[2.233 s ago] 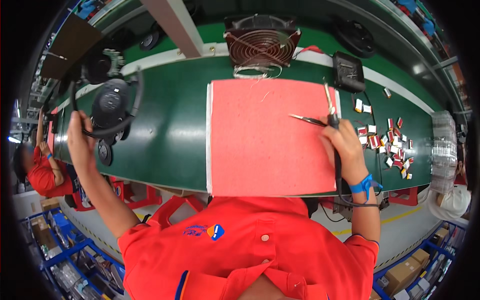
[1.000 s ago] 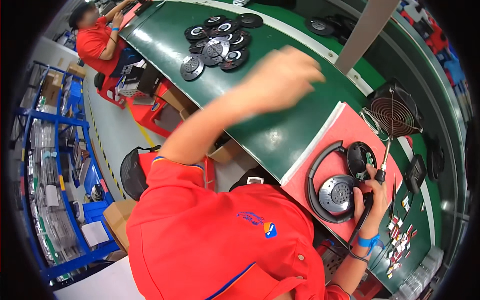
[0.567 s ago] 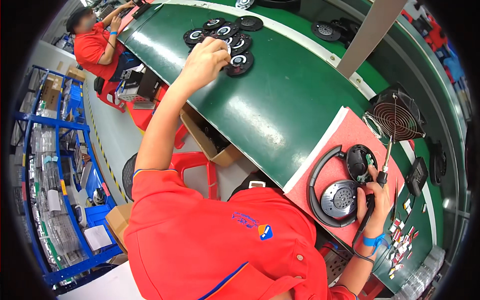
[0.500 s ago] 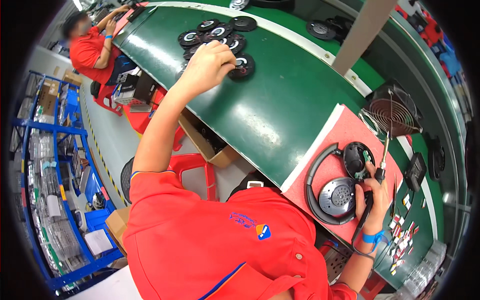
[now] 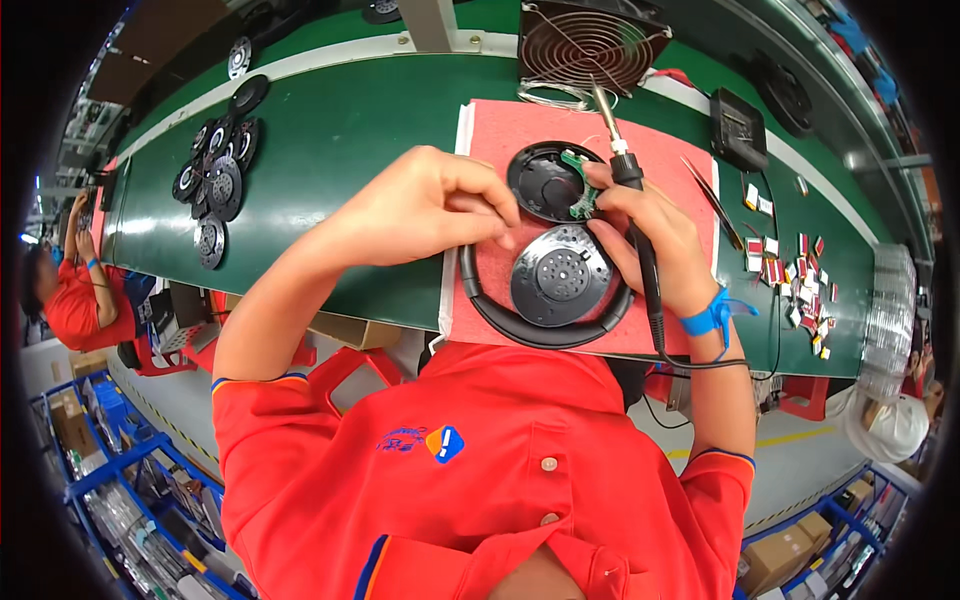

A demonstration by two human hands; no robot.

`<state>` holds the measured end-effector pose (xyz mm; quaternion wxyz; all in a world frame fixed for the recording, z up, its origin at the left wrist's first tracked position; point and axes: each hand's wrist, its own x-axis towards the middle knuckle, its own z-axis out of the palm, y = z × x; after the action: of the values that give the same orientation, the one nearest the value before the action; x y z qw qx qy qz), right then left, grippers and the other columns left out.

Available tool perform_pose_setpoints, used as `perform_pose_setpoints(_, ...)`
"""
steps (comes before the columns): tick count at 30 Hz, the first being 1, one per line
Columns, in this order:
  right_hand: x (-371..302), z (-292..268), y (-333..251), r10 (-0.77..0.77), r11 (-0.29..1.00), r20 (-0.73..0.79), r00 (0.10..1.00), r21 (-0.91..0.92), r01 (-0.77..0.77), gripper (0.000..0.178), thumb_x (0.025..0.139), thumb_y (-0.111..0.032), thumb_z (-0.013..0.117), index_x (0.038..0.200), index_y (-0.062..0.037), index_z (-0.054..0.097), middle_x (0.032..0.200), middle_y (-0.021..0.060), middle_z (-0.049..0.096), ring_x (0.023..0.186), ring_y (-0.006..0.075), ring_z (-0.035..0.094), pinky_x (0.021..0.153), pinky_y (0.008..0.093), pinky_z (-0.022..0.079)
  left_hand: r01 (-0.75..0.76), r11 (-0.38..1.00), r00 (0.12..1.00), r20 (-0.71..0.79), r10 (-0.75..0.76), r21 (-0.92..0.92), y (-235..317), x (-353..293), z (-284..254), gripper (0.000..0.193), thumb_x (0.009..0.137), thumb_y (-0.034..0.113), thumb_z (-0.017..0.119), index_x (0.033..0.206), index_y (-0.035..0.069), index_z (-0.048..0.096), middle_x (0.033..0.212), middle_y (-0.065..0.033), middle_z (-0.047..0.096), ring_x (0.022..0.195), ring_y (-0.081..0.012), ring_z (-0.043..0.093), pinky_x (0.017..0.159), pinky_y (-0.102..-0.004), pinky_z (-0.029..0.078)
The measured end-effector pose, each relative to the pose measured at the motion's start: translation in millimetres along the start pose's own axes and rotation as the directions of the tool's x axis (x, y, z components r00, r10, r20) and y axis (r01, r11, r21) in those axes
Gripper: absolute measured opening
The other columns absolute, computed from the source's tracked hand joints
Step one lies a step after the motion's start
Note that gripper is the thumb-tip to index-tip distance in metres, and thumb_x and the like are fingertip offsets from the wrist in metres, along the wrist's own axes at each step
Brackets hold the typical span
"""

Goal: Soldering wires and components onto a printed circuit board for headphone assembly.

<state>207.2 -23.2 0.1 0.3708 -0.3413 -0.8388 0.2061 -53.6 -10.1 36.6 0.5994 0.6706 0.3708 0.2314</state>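
A black over-ear headphone lies on a pink mat point(image 5: 490, 130), its headband point(image 5: 530, 335) curving toward me. The farther ear cup point(image 5: 545, 185) shows its inside, with a green circuit board point(image 5: 580, 205) at its right edge. Nearer to me, a round perforated grey-black plate point(image 5: 563, 275) covers the other cup. My right hand point(image 5: 660, 240) is closed round a soldering iron point(image 5: 630, 175), its tip pointing away; thumb and fingertips touch the cup and board. My left hand point(image 5: 435, 210) hovers at the cups' left side, fingers bent and slightly apart, with nothing visible in them.
Several round speaker parts point(image 5: 222, 185) lie heaped on the green bench at left. A fan with a wire guard point(image 5: 590, 45) stands behind the mat. Tweezers point(image 5: 712, 200), small battery packs point(image 5: 800, 280) and a black box point(image 5: 738, 130) lie right. A co-worker point(image 5: 85, 290) sits far left.
My left hand has come back from the speaker heap to the headphone. The view has turned right, bringing the mat to the middle. My right hand still grips the soldering iron.
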Motion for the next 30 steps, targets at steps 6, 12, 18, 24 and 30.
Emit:
perform_pose_setpoints(6, -3.2, -0.6, 5.4, 0.01, 0.999, -0.025, 1.0, 0.038, -0.009, 0.032, 0.072, 0.006, 0.07, 0.098, -0.0026, 0.054, 0.112, 0.0192, 0.063, 0.089, 0.0261, 0.066, 0.074, 0.0298, 0.052, 0.057, 0.987, 0.996, -0.081, -0.045, 0.149, 17.3, 26.9, 24.1, 0.012, 0.084, 0.002, 0.058, 0.091, -0.005, 0.066, 0.076, -0.0068, 0.065, 0.055, -0.0085, 0.059, 0.053, -0.0234, 0.049)
perform_pose_setpoints(12, -5.6, -0.5, -4.7, 0.089, 0.987, -0.226, 0.97, 0.154, -0.055, 0.032, 0.072, 0.003, 0.071, 0.1, -0.0035, 0.056, 0.106, 0.0168, 0.065, 0.097, 0.0275, 0.066, 0.075, 0.0316, 0.053, -0.052, 0.994, 0.998, -0.045, 0.048, -0.1, 22.7, 42.3, 36.0, 0.027, 0.084, -0.003, 0.055, 0.11, -0.008, 0.054, 0.08, -0.01, 0.062, 0.066, -0.0119, 0.062, 0.062, -0.0244, 0.051)
perform_pose_setpoints(18, -1.6, 0.2, -14.8, 0.115, 0.977, -0.262, 0.958, 0.203, -0.062, 0.031, 0.075, 0.009, 0.068, 0.099, 0.0001, 0.052, 0.101, 0.0173, 0.064, 0.092, 0.0229, 0.066, 0.082, 0.033, 0.053, -0.129, 0.991, 0.991, -0.036, 0.127, -0.031, 21.2, 45.4, 43.5, 0.046, 0.079, -0.008, 0.051, 0.124, -0.01, 0.041, 0.084, -0.0131, 0.062, 0.078, -0.0165, 0.064, 0.07, -0.0257, 0.05)
perform_pose_setpoints(24, 0.8, 0.6, -16.9, -0.009, 0.999, -0.258, 0.966, -0.039, -0.001, 0.03, 0.073, 0.009, 0.07, 0.097, -0.0005, 0.055, 0.092, 0.0108, 0.065, 0.078, 0.0184, 0.065, 0.07, 0.0283, 0.053, -0.098, 0.995, 0.995, -0.013, 0.098, -0.012, 23.5, 43.3, 46.6, 0.049, 0.083, -0.008, 0.052, 0.129, -0.007, 0.038, 0.088, -0.0088, 0.06, 0.085, -0.012, 0.062, 0.077, -0.023, 0.05)
perform_pose_setpoints(30, 13.0, 1.2, -19.4, -0.136, 0.99, -0.297, 0.945, -0.066, 0.122, 0.029, 0.073, 0.011, 0.068, 0.096, -0.0014, 0.056, 0.084, 0.0068, 0.063, 0.072, 0.0152, 0.061, 0.065, 0.0268, 0.05, -0.06, 0.832, 0.991, -0.067, 0.116, 0.552, 45.8, 32.3, 35.6, 0.031, 0.077, -0.004, 0.059, 0.108, 0.0, 0.061, 0.09, -0.0124, 0.062, 0.087, -0.019, 0.062, 0.075, -0.0287, 0.048)
